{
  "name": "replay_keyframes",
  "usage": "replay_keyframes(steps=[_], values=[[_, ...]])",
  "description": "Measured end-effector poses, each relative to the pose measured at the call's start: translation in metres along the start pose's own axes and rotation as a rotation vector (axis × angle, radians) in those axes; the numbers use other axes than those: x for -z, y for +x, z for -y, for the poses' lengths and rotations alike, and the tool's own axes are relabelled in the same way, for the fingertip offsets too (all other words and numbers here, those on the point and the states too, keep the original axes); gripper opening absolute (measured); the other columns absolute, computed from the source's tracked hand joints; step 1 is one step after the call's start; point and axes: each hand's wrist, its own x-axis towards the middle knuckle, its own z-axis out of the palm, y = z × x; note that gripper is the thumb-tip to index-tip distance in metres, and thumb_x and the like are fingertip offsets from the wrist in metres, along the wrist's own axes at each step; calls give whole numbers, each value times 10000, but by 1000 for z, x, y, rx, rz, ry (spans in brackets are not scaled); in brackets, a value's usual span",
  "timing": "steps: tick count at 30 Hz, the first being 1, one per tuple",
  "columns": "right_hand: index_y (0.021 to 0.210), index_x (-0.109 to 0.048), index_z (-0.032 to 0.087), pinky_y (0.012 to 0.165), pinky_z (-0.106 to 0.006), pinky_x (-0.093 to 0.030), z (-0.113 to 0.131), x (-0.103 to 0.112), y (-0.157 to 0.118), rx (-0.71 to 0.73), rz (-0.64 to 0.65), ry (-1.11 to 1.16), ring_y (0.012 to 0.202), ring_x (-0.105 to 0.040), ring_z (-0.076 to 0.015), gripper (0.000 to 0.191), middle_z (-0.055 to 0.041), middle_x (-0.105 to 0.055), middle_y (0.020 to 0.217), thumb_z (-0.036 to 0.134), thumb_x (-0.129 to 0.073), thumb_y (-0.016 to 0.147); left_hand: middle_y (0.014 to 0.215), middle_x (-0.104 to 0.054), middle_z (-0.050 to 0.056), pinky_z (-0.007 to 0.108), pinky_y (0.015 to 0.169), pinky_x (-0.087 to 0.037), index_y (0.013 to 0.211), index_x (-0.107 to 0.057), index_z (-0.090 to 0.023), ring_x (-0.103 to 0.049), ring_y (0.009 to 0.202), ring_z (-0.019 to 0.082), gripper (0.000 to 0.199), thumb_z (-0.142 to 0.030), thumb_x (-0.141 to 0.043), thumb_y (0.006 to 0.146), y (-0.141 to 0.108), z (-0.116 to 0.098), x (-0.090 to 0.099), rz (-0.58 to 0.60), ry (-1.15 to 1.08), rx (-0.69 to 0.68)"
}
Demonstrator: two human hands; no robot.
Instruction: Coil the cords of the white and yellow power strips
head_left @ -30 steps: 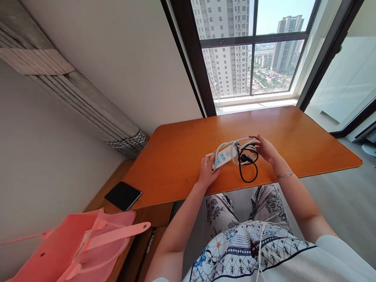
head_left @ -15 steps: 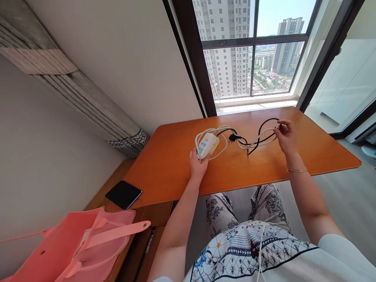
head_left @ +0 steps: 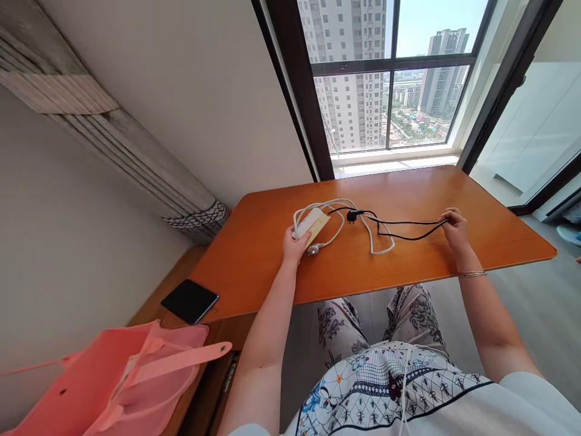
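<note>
My left hand (head_left: 296,244) is closed around a white power strip (head_left: 313,225), tilted so that a yellowish side shows. A white cord (head_left: 347,201) loops behind the strip and over the tabletop. Its round plug (head_left: 314,249) lies just right of my left fingers. At the right, my right hand (head_left: 455,229) pinches the bend of a black cable (head_left: 411,223), which is drawn out toward the right edge. The black plug (head_left: 354,215) of that cable sits between the hands, among the white loops. Where the black cable's other end goes is hard to see.
Both hands are over an orange-brown wooden table (head_left: 254,266). A dark tablet (head_left: 190,300) rests by its left corner. Nearer me at the lower left is an open pink bag (head_left: 109,369) with a strap. A window (head_left: 390,109) stands behind the table.
My right hand has moved right and toward me, stretching the black cable away from the white cord, which has dropped on the table. My left hand has shifted slightly left and turned the power strip.
</note>
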Motion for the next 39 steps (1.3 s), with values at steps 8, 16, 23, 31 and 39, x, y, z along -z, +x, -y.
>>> replay_keyframes(steps=[8, 16, 23, 31, 39], values=[[863, -796, 268, 976, -460, -507, 16, 22, -6, 202, 453, -492, 1132, -607, -262, 400, -81, -672, 1144, 51, -479, 751, 1212, -641, 124, 400, 977, -506, 1149, -537, -193, -640, 1080, 244, 516, -364, -757, 715, 14, 6, 6, 18, 137, 143], [1035, -800, 264, 1011, -423, -523, 22, 34, -12, -58, 517, -575, 1138, -661, -253, 504, -57, -697, 1242, 50, -445, 747, 1432, -463, 236, 541, 1160, -320, 1286, -515, -141, -372, 1417, 394, 660, -362, -741, 706, 4, -5, 16, -36, 425, -18], [828, -790, 222, 978, -409, -530, 52, 22, -13, -213, 373, -231, 1052, -683, -242, 328, -64, -755, 1080, 201, -465, 788, 1333, -562, 201, 486, 1121, -380, 1322, -552, -125, -497, 1287, 359, 555, -400, -601, 843, -20, -34, 8, 182, 795, -436], [1128, -697, 158, 765, -362, -569, 61, 14, -22, -514, 420, -62, 838, -716, -234, 485, -124, -740, 1028, 478, -706, 764, 1254, -641, 168, 437, 1037, -463, 1249, -647, -136, -580, 1190, 340, 482, -298, -628, 795, -14, -50, -2, 378, 1023, -349], [942, -754, 234, 820, -384, -577, 64, 11, -24, -85, 282, -25, 846, -693, -200, 236, -72, -713, 987, 404, -620, 847, 1287, -613, 194, 472, 993, -474, 1295, -615, -130, -585, 1165, 358, 472, -352, -484, 900, -15, -52, 1, 255, 830, -315]])
